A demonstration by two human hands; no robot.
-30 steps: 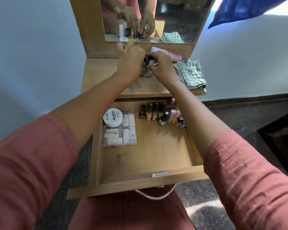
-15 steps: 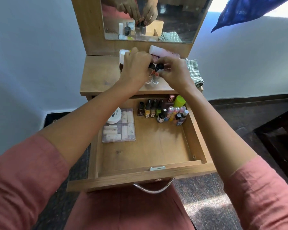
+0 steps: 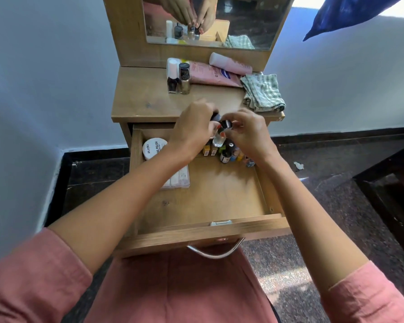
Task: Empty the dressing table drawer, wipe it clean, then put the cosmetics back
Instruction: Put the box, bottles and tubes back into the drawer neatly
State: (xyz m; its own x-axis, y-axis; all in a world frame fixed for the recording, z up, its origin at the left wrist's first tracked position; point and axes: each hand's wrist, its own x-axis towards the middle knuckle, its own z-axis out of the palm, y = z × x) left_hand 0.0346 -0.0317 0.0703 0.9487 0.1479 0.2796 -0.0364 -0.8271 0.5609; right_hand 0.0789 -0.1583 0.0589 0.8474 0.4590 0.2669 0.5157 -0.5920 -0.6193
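Well to the left inside the pulled-out drawer, a round white tub sits in the back corner, and just in front of it lies a flat clear packet of white sticks, partly under the left forearm. The left hand hovers over the drawer's back edge with its fingers curled round a dark-capped bottle, whose body is mostly hidden. Beside it, almost touching, the right hand pinches the black cap of a clear bottle between thumb and fingertips; that bottle hangs roughly upright, cap uppermost, long axis near vertical. Below the hands a cluster of small polish bottles stands along the drawer's back wall, right of centre, caps up. On the tabletop behind, a dark bottle and a gold bottle stand upright, touching, and two pink tubes lie flat beside them, their long axes running left to right. A checked cloth lies folded at the right edge. The tub's lid reads "zudio" and "AIL POLISH", the first letter hidden by the wrist. The tubes' print is too blurred to read.
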